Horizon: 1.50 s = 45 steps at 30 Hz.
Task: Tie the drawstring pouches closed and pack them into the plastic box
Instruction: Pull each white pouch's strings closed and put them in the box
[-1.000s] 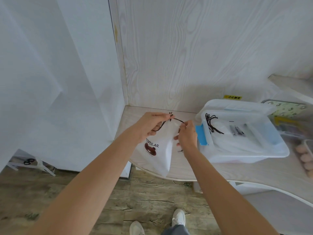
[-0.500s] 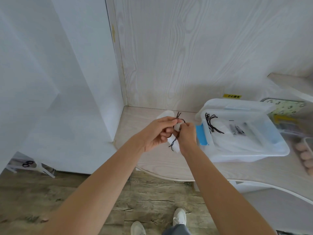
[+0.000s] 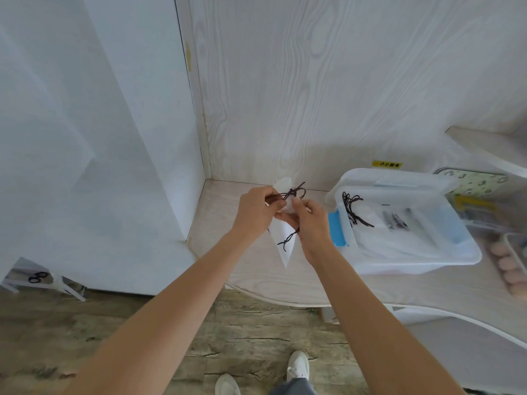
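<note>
Left hand [image 3: 258, 210] had fingers curled, pinching the dark drawstring [image 3: 293, 193] at the neck of the white pouch [image 3: 282, 238]. Right hand [image 3: 309, 220] was curled too, thumb and fingers gripping the gathered pouch top right beside the left hand; the two hands touched. Pouch was held up above the desk [image 3: 256, 275], its body hanging to a point, loose cord ends dangling in front of it. Clear plastic box [image 3: 405, 223] with blue latch [image 3: 336, 228] sat on the desk just right of the hands, white pouches with dark cords already inside. Egg tray [image 3: 510, 260] was at the far right edge. White shoes [image 3: 298, 366] showed on the floor below.
</note>
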Motion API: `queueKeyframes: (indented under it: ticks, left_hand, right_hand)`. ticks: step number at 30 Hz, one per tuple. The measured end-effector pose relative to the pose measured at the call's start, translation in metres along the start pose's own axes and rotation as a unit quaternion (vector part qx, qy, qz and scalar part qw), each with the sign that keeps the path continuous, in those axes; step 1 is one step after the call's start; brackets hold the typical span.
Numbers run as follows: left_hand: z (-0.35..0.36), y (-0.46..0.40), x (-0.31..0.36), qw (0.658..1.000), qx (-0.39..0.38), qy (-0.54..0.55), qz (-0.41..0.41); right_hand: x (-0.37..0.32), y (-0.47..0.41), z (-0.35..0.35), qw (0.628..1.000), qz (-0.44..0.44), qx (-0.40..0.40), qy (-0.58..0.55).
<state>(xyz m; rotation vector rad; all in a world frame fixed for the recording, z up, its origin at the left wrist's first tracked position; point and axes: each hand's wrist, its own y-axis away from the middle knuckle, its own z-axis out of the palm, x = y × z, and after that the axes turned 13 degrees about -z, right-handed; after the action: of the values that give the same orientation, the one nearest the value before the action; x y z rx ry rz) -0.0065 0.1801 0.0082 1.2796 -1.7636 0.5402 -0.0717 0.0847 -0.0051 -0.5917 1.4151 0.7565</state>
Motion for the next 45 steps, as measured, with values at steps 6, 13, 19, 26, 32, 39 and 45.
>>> queueKeyframes:
  ticks: [6, 13, 19, 26, 32, 39, 45]
  left_hand:
    - [0.002, 0.005, 0.004, 0.995, -0.020, -0.090, 0.029]
    - [-0.019, -0.006, 0.002, 0.998, 0.058, 0.022, -0.006]
    - [-0.028, -0.012, 0.006, 0.991, 0.088, 0.010, -0.100]
    - [-0.039, -0.009, 0.011, 0.988, 0.004, 0.064, -0.141]
    - [-0.030, -0.002, 0.005, 0.871, -0.127, 0.441, -0.174]
    - [-0.034, 0.003, 0.001, 0.917, -0.124, 0.304, -0.227]
    - [-0.037, 0.004, 0.006, 0.969, -0.046, 0.162, -0.183]
  right_hand:
    - [0.008, -0.005, 0.001, 0.992, -0.011, 0.071, 0.099]
    - [0.001, -0.008, -0.006, 0.997, 0.048, -0.008, 0.056]
    - [-0.003, -0.003, -0.014, 0.991, 0.104, -0.013, -0.082]
    - [-0.005, -0.005, -0.023, 0.990, 0.130, -0.009, -0.047]
    - [-0.008, -0.006, -0.016, 0.974, 0.151, 0.017, -0.167]
    - [-0.014, -0.011, -0.018, 0.907, 0.147, 0.048, -0.391]
    - [-0.013, -0.011, -0.015, 0.940, 0.115, 0.074, -0.313]
